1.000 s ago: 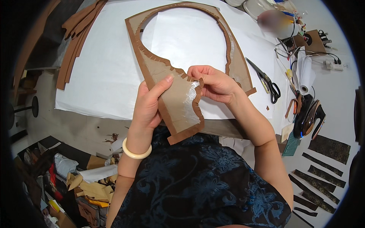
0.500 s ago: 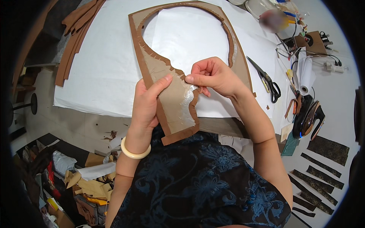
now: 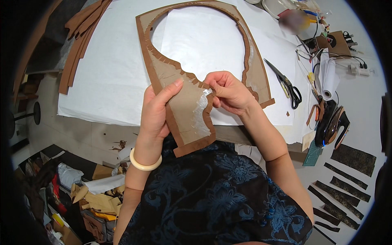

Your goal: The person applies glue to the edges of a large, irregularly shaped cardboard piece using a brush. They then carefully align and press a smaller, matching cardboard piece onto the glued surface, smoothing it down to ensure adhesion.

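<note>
A beige backing panel with a brown leather-like border curves around a large opening. Its near end hangs over the table's front edge, close to my body. My left hand grips the panel's left side, thumb on top and fingers hidden beneath. The fingers of my right hand are pinched on the notched brown edge where the inner curve turns. Beside that pinch, a shiny whitish adhesive-looking strip runs along the border toward the near end.
Black-handled scissors lie on the white-covered table, right of the panel. An iron stands further right near a white paper roll. Brown strips lie at the far left. Dark patterned strips lie at lower right.
My right hand has moved slightly down and right along the notched edge, its fingers closing in. The panel's right arm has swung a little, showing more of its near end.
</note>
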The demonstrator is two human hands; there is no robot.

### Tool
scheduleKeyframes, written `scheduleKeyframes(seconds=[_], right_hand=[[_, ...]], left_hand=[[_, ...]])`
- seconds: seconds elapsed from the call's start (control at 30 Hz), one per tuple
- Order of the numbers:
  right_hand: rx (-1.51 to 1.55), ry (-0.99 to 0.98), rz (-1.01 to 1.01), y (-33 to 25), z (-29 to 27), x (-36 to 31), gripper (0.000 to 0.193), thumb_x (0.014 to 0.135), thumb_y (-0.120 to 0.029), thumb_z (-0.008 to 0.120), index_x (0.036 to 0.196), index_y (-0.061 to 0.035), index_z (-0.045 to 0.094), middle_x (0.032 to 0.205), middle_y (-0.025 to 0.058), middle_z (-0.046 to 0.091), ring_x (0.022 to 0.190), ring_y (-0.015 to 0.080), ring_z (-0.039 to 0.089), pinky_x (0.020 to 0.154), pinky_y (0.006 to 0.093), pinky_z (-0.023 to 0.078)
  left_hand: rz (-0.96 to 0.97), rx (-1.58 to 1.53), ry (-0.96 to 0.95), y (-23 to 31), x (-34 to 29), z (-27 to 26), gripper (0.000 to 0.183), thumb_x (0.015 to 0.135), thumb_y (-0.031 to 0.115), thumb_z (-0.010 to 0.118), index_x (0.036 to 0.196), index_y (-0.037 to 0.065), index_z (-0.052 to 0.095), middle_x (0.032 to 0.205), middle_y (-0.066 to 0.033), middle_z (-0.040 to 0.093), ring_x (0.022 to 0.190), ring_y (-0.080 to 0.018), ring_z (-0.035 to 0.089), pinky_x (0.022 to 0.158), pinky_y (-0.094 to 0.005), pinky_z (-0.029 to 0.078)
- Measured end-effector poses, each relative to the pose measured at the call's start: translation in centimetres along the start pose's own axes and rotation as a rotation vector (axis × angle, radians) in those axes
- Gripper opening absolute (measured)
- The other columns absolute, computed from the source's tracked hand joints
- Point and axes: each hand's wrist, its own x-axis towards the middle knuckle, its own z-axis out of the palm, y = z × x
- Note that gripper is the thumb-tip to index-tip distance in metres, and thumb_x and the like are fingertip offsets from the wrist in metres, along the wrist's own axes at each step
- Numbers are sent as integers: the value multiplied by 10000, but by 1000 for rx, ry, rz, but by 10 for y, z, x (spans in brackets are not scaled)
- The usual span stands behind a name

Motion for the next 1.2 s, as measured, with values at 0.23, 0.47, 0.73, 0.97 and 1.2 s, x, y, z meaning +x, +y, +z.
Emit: scheduleKeyframes(seconds=[0.23, 0.47, 0.73, 0.97, 1.2], right_hand=[[-360, 120, -89, -12, 26, -11, 204, 966, -204, 665, 911, -8, 662, 656, 35, 645, 562, 89, 619, 535, 199, 488], [-557, 222, -82, -23, 43, -16, 216, 960, -184, 668, 834, -10, 660, 618, 19, 630, 521, 73, 580, 464, 202, 446], [-123, 63, -188, 5, 20, -8, 199, 965, -198, 662, 920, -5, 652, 735, 49, 645, 594, 106, 610, 549, 224, 490], [-75, 49, -292, 21, 18, -1, 199, 964, -186, 659, 946, 12, 650, 778, 56, 643, 618, 127, 621, 582, 252, 526], [-521, 233, -511, -7, 26, -14, 102, 912, -65, 694, 971, 16, 678, 822, 72, 683, 699, 110, 633, 647, 229, 519]], left_hand=[[3, 9, 2, 5, -3, -1, 221, 945, 137, 622, 1099, -20, 605, 969, -97, 685, 840, -160, 678, 725, -300, 558], [24, 27, 27, 6, -6, 2, 208, 950, 140, 616, 1085, -17, 615, 965, -94, 688, 827, -157, 679, 712, -297, 559], [14, -10, -20, 7, -7, 1, 231, 954, 149, 611, 1108, -24, 605, 984, -109, 690, 855, -169, 686, 731, -303, 569], [4, -33, -16, 7, -6, 0, 243, 953, 151, 614, 1121, -23, 598, 987, -112, 690, 840, -177, 692, 730, -307, 573], [2, -8, -11, 10, -9, 2, 228, 953, 135, 606, 1116, -24, 605, 990, -113, 691, 845, -173, 693, 711, -299, 577]])
